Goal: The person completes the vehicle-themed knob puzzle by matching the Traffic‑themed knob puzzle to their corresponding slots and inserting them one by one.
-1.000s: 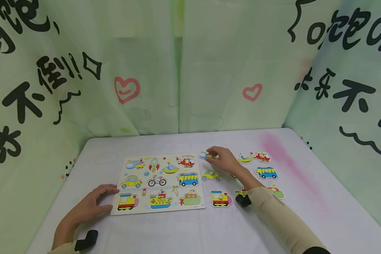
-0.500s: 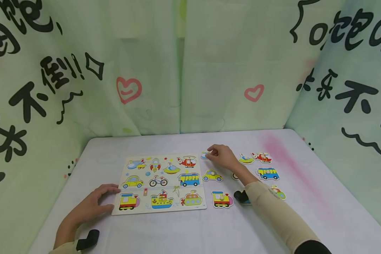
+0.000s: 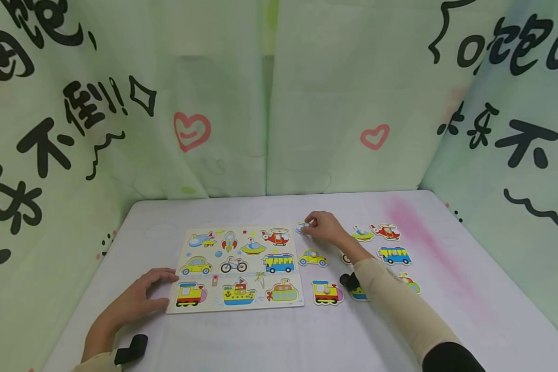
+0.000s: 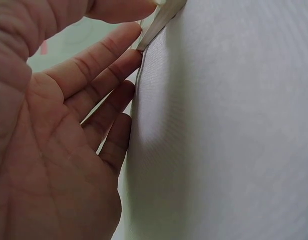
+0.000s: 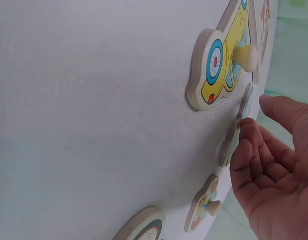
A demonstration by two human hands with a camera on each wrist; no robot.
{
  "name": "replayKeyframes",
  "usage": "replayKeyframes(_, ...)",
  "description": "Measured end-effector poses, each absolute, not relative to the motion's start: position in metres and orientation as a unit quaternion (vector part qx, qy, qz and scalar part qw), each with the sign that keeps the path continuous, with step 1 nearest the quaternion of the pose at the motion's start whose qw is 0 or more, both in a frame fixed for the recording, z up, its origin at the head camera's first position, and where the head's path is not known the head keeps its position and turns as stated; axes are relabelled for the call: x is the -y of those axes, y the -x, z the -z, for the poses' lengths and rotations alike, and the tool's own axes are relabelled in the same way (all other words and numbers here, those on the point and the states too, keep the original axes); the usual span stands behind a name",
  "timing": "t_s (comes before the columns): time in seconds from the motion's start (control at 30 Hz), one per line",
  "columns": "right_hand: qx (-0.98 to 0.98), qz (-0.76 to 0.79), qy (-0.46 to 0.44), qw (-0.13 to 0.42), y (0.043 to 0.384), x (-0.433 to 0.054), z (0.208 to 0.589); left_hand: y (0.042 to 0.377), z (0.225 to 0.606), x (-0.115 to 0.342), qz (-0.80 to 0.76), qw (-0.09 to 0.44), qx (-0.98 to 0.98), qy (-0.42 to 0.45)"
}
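A flat wooden puzzle board (image 3: 254, 262) with printed vehicles lies left of centre on the table. My left hand (image 3: 135, 297) rests at its left side, fairly straight fingers (image 4: 101, 60) and thumb against the board's edge. Past the board's top right corner, my right hand (image 3: 327, 227) pinches at the airplane puzzle piece (image 3: 300, 228), which lies on the cloth. In the right wrist view, curled fingers and thumb cover the middle of this piece (image 5: 228, 149), hiding its knob. Nearby are a yellow car piece (image 5: 226, 72) with a knob and a small multicoloured piece (image 5: 204, 206).
Other loose pieces lie right of the board: a train (image 3: 327, 293), a bus (image 3: 394, 255), a helicopter (image 3: 386, 231), a flying saucer (image 3: 362, 234) and a submarine (image 3: 411, 283). My right forearm partly covers a boat piece (image 3: 359, 293) and a bicycle piece (image 3: 346, 259). Curtains surround the table.
My right hand has settled closer over the airplane piece, covering its yellow part. My left hand stays at the board's edge. The whole head view has shifted slightly.
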State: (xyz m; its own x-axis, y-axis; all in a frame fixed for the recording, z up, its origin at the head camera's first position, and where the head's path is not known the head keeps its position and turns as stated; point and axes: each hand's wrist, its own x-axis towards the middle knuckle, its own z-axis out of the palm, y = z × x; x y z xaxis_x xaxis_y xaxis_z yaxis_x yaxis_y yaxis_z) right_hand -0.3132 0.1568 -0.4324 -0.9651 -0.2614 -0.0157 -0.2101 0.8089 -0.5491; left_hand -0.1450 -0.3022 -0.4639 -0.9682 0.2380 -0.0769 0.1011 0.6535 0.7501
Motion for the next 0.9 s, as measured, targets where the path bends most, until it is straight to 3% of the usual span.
replayKeyframes(0.4,-0.959,0.260,0.096,0.059,0.321,-0.148,0.432,0.144,0.463,0.302,-0.407,0.083,-0.905,-0.090)
replayKeyframes(0.9,-0.957,0.277,0.075,0.036,0.319,-0.149,0.434,0.145,0.463,0.302,-0.407,0.078,-0.906,-0.093)
